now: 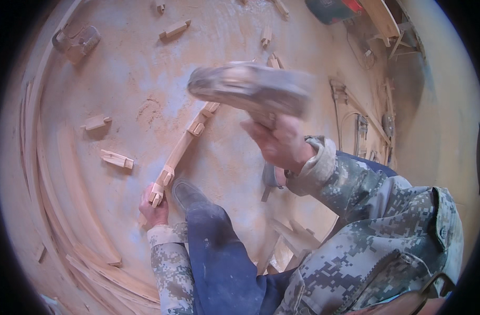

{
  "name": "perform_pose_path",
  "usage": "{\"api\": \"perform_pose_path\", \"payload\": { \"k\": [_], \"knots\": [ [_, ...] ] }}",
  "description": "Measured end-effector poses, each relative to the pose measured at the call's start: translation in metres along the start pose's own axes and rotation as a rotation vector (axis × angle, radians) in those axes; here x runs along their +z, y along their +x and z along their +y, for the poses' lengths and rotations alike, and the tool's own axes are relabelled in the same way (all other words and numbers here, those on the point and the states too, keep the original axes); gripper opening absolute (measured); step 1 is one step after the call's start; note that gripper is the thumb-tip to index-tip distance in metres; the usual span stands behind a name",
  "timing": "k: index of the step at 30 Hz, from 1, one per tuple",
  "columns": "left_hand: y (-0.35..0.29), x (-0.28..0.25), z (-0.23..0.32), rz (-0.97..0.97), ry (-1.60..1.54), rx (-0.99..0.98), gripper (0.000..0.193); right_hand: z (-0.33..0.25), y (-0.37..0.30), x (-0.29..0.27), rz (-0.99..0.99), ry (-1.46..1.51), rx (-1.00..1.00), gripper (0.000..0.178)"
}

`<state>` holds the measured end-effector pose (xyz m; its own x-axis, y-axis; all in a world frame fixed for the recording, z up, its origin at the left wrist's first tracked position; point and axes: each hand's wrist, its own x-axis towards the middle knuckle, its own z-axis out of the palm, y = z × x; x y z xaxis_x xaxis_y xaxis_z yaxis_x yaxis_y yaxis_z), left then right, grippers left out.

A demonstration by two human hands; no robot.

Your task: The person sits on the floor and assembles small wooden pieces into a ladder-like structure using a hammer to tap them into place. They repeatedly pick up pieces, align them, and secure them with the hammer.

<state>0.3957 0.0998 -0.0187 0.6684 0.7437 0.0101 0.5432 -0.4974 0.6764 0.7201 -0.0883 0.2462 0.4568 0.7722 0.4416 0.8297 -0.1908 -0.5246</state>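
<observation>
My left hand (154,206) is closed around the near end of a long wooden rail (179,152). Short wooden pieces stick out along the rail, near both of its ends. Raised above the rail's far end, my right hand (282,143) grips a bulky grey-brown tool (250,86) that looks like a mallet. Motion blurs its head, which hides the tip of the rail. The tool and the rail overlap in the picture; whether they touch I cannot tell.
Short wood blocks (116,158) lie scattered on the dusty floor, and long boards (87,199) run along the left. Clamps (361,126) lie at the right near the wall. A dark bucket (326,10) stands at the far right. My shoe (190,195) is beside the rail.
</observation>
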Motion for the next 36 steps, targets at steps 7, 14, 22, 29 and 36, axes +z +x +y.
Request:
{"api": "perform_pose_path", "payload": {
  "k": [7,14,22,29,36],
  "knots": [
    [-0.004,0.024,-0.003,0.012,-0.066,0.076,0.029,0.057,-0.032,0.008,-0.599,-0.238,0.75,0.04],
    [-0.001,0.004,0.001,-0.017,-0.051,0.025,0.032,0.06,-0.068,0.032,-0.214,-0.052,0.358,0.035],
    [-0.019,0.041,-0.035,0.0,-0.723,-0.376,0.033,0.068,-0.127,0.048,-0.416,0.09,0.823,0.03],
    [-0.002,0.005,0.049,-0.098,0.234,0.258,0.038,0.053,-0.245,0.059,-0.698,0.257,1.625,0.034],
    [0.059,-0.013,0.051,0.052,0.621,0.498,0.034,0.07,-0.189,0.07,-0.353,0.205,1.271,0.032]
  ]
}}
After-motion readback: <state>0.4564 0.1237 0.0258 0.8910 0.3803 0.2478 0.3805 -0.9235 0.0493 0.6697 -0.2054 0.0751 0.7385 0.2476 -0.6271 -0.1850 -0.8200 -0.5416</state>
